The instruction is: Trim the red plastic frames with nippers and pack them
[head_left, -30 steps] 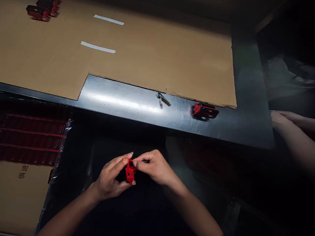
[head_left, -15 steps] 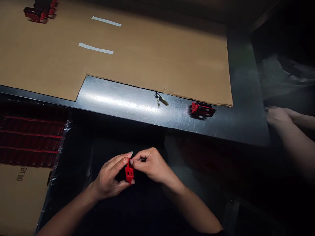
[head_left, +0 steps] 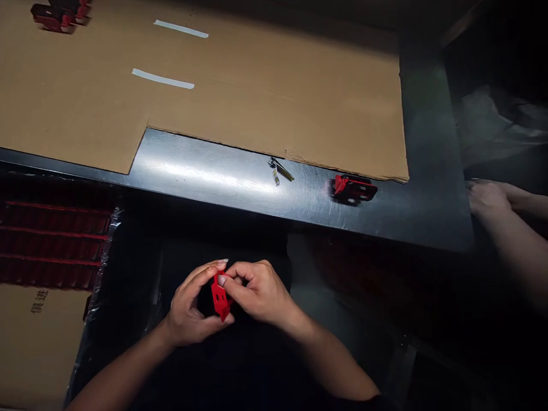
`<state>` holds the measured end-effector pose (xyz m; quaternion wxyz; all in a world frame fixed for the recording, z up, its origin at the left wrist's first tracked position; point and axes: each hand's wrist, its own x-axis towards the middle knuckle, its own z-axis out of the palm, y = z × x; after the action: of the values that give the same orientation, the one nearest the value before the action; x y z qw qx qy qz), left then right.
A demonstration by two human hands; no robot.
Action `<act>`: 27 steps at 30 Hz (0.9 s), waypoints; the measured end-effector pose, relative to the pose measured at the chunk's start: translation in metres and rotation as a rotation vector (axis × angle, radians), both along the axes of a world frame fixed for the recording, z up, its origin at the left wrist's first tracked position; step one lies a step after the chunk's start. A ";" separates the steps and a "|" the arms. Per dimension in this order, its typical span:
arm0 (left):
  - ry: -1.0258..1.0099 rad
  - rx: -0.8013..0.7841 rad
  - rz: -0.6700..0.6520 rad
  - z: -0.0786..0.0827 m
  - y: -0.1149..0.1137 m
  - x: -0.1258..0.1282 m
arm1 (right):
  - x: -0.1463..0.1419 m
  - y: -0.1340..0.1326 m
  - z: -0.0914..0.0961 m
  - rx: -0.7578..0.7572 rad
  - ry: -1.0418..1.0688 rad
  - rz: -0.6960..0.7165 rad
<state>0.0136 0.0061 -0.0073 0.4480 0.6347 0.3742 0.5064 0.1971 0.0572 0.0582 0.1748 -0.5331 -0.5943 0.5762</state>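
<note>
A small red plastic part (head_left: 220,298) with two dark slots in its face is held in front of my body, below the table edge. My left hand (head_left: 192,305) grips it between the fingertips at its top and the thumb at its lower end. My right hand (head_left: 257,291) pinches its upper right side with thumb and index finger. The far side of the part is hidden. On the metal table lie a nail clipper (head_left: 281,169), or a small tool that looks like one, and a red and black part (head_left: 354,189).
Cardboard (head_left: 278,97) with two white tape strips covers much of the metal table (head_left: 192,171). More red and black parts (head_left: 60,17) stand at upper left. A box (head_left: 55,245) of red parts in rows sits at left. Another person's hands (head_left: 492,200) are at right.
The red part has turned a little and shifted slightly left. My right thumb has moved further onto its face. The whole view has shifted slightly.
</note>
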 end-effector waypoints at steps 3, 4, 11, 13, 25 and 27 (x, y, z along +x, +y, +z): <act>-0.124 -0.112 -0.008 0.002 -0.002 0.000 | 0.015 0.010 -0.014 0.011 0.014 -0.238; -0.158 -0.139 -0.013 0.002 -0.002 0.000 | 0.022 0.014 -0.020 0.017 0.014 -0.332; -0.276 -0.270 -0.031 0.006 0.004 0.005 | 0.028 -0.002 -0.045 -0.251 0.279 -0.244; -0.273 -0.293 -0.050 0.007 0.005 0.006 | 0.021 -0.013 -0.046 -0.339 0.382 -0.219; -0.300 -0.360 -0.095 0.003 -0.001 0.007 | 0.010 -0.026 -0.031 -0.583 0.783 -0.019; -0.295 -0.352 -0.104 0.001 -0.002 0.007 | 0.008 -0.026 -0.028 -0.575 0.786 -0.021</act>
<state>0.0202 0.0040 -0.0066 0.6269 0.4844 0.3541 0.4969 0.2047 0.0315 0.0300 0.2375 -0.3078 -0.2945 0.8730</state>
